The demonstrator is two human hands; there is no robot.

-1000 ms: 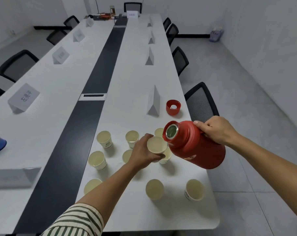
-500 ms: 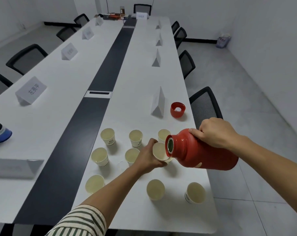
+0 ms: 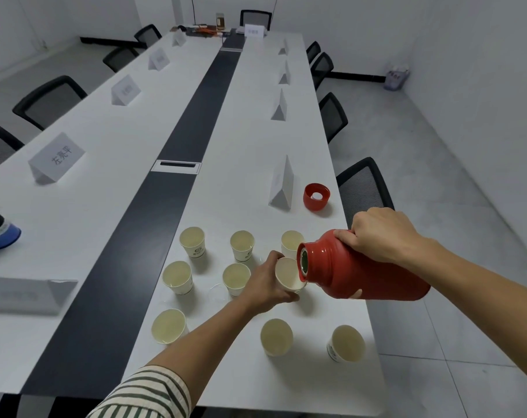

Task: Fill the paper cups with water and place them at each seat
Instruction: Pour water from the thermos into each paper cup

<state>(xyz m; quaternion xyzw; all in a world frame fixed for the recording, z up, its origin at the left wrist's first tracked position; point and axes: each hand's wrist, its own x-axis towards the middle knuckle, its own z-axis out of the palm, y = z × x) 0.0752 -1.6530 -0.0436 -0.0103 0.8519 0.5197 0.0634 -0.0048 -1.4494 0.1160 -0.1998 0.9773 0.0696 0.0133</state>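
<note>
One cup (image 3: pixel 287 276) partly hidden by left hand (image 3: pixel 265 286), red flask (image 3: pixel 364 274).

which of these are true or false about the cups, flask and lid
1. The left hand holds a paper cup tilted toward the red flask. True.
2. The flask stands upright, unheld. False: the right hand holds it tipped, mouth at the cup.
3. The red lid lies beside a name card. True.
4. Cups stand at every seat. False: the other cups cluster at the near end.
</note>
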